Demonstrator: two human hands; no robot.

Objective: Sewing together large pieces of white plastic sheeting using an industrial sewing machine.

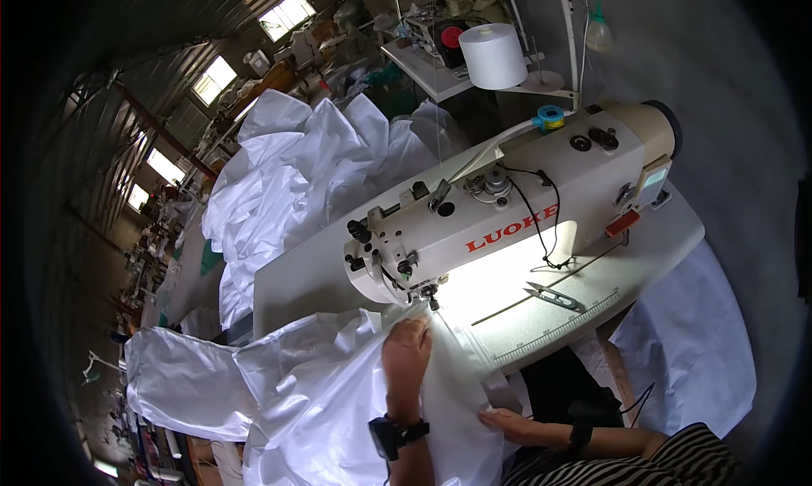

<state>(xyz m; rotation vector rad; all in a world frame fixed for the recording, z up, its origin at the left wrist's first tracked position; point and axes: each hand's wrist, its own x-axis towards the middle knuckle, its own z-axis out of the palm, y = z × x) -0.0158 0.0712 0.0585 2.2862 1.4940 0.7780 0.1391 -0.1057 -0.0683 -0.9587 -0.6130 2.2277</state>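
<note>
A large sheet of smooth white fabric (338,401) spreads over the front of the sewing machine (524,190) and hangs down toward me. My left hand (408,348) rests on it just below the presser foot (433,302), fingers bent together and gripping the cloth, their tips partly hidden. Lower and to the right, my right hand (506,423) pinches the fabric's right edge between thumb and fingers. The cloth runs up under the needle area, where the machine's lamp lights it brightly. Both wrists wear dark bands.
Thread snips (554,297) lie on the machine bed (651,266), right of the needle. A heaped pile of white fabric (288,181) sits behind the machine. A white thread cone (493,56) stands at the back. More white cloth (694,342) hangs at the right.
</note>
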